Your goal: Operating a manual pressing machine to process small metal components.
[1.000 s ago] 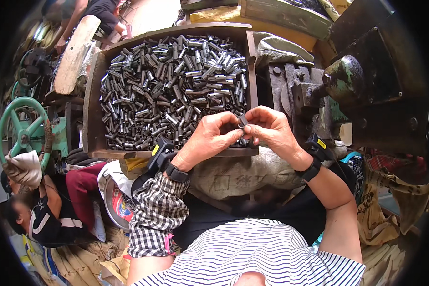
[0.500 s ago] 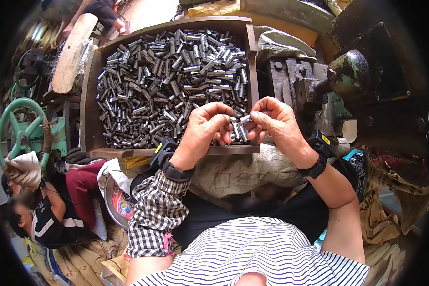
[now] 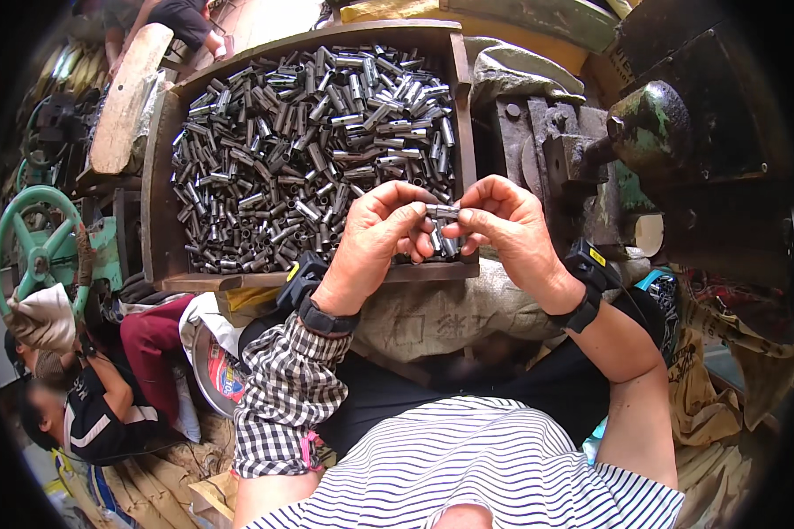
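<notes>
Between my two hands a short shiny metal tube [image 3: 443, 212] lies level. The thumb and fingers of my left hand [image 3: 375, 231] pinch its left end, and those of my right hand [image 3: 516, 231] pinch its right end. Just below it a few more metal tubes [image 3: 447, 244] show between my curled lower fingers; whether they are held or lie in the tray I cannot tell. Both hands are over the near right corner of a wooden tray [image 3: 156, 189], which holds a heap of similar tubes [image 3: 282, 159]. Black bands circle both wrists.
Dark greasy machinery [image 3: 648, 123] stands close on the right. A pale woven sack [image 3: 415, 322] lies below the tray's near edge. At left are a green handwheel [image 3: 40, 256], a wooden plank [image 3: 132, 97] and a seated person [image 3: 106, 414].
My hands have brought the tube level between them; before, it was tilted in my right fingers. The view has shifted slightly, so the tray appears a little further up and left.
</notes>
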Available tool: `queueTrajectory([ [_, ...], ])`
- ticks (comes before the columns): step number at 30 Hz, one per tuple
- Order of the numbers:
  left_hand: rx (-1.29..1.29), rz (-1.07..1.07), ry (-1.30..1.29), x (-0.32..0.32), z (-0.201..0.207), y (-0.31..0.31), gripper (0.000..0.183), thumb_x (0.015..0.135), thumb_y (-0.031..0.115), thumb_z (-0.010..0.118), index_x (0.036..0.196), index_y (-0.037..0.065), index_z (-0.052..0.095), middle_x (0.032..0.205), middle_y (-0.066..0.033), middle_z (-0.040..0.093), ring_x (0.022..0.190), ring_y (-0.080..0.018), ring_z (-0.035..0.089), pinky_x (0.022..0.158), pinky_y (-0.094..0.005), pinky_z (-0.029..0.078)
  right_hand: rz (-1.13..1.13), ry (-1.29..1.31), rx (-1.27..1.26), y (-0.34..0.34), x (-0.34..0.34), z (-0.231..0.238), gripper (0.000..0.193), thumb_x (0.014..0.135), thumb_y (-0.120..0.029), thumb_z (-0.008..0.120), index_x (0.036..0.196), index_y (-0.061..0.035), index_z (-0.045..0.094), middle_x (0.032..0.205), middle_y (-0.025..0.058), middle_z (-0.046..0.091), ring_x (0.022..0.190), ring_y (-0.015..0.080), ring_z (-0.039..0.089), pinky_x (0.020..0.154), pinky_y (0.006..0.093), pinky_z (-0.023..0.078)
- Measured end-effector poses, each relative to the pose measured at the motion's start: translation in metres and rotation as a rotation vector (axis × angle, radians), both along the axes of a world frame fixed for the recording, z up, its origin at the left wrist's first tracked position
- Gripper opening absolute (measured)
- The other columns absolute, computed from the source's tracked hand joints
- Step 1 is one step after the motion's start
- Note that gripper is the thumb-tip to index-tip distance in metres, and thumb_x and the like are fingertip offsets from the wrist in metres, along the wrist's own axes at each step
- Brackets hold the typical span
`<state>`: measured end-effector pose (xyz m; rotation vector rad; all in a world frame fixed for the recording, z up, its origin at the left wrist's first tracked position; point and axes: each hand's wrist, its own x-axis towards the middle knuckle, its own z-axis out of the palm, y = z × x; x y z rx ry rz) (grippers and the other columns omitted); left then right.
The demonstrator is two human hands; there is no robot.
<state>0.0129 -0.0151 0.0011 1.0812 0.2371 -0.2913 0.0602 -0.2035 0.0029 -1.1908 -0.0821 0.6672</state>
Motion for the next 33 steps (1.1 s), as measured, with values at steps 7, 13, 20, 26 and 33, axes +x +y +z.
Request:
queueTrajectory([
  [7,0.022,-0.007,-0.01,-0.003,-0.002,-0.005,0.018,0.092,0.012,0.054,0.104,-0.001,0.057,0.079,-0.0068,0.063,0.057,-0.0087,0.059,0.051,-0.019,0.049,-0.005,0.075,0.07,-0.002,0.001,0.0,0.016,0.085,-0.004,0.061,0.096,0.0015,0.052,0.085,0.0097,0.062,0.078,0.0165,0.067,0.057,0.0228,0.054],
  [13,1.382,-0.2,-0.857,-0.011,0.005,-0.015,0.036,0.082,0.001,0.057,0.117,-0.001,0.052,0.08,-0.0144,0.055,0.065,-0.0269,0.061,0.055,-0.0332,0.052,0.226,0.276,0.07,-0.009,0.015,-0.003,0.022,0.082,-0.003,0.064,0.1,0.0023,0.051,0.084,0.0101,0.063,0.074,0.0174,0.067,0.055,0.0236,0.053],
  [20,1.265,-0.245,-0.942,-0.013,0.005,0.003,0.044,0.077,0.002,0.057,0.12,-0.001,0.05,0.084,-0.0132,0.054,0.065,-0.0278,0.061,0.054,-0.0353,0.052,0.27,0.203,0.102,0.005,0.014,-0.003,0.028,0.082,-0.002,0.063,0.104,0.0037,0.049,0.082,0.0095,0.063,0.068,0.0164,0.067,0.049,0.0204,0.05],
  [26,1.291,-0.06,-0.757,-0.017,0.006,0.025,0.045,0.076,-0.008,0.059,0.12,0.0,0.052,0.087,-0.0151,0.057,0.069,-0.0245,0.064,0.056,-0.03,0.052,0.161,-0.226,-0.116,0.04,0.027,0.0,0.016,0.084,-0.003,0.06,0.098,0.0024,0.054,0.08,0.0081,0.064,0.066,0.0132,0.066,0.047,0.0204,0.048],
  [33,-0.053,0.282,0.019,-0.015,0.016,0.07,0.028,0.089,0.009,0.04,0.116,-0.001,0.042,0.089,-0.0098,0.056,0.064,-0.0162,0.063,0.048,-0.0223,0.052,0.199,-1.503,-1.166,0.072,0.055,-0.021,0.003,0.077,-0.004,0.055,0.08,-0.0017,0.054,0.084,0.0163,0.057,0.062,0.0302,0.062,0.055,0.0397,0.051],
])
